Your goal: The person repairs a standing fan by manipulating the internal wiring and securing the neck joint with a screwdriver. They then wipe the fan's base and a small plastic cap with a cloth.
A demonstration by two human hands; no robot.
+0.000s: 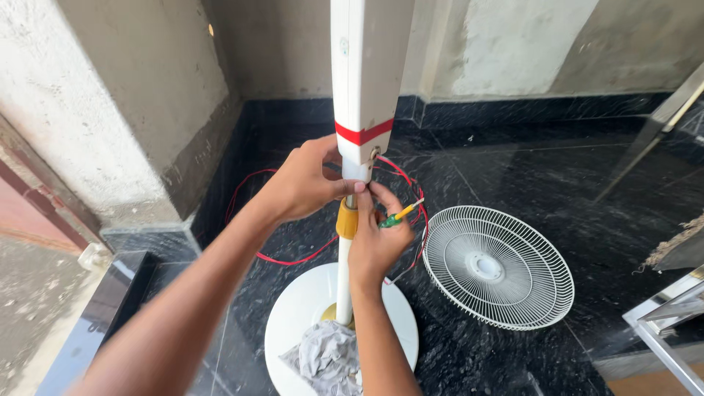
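**Both hands at the neck of a pedestal fan column**

The white upper column (367, 73) of a pedestal fan, banded with red tape (364, 133), stands upright over a thinner white pole (343, 275). A yellow collar (347, 218) sits where the two meet. The left hand (304, 183) is wrapped around the column's lower end just under the tape, fingers curled closed on it. The right hand (375, 238) is closed on a small screwdriver with a green and yellow handle (396, 217), its thumb and fingers pinching it just beside the collar.

The pole rises from a round white base (308, 315) on the black marble floor (528, 169), with a crumpled grey cloth (326, 359) heaped at its foot. A red wire (293, 257) loops across the floor behind the hands. To the right, well apart from the base, lies a white wire fan guard (499, 268).

As I judge it, the tall column could tip or slide down the pole if the left hand loosens, since the collar may not be tight. The screwdriver could slip off a small screw, and the loose wire could snag a wrist.

The screwdriver's tip is hidden behind the fingers, so what it bears on cannot be told. The column's top is cut off by the frame, and the metal frame (667, 323) at the right edge shows only in part.
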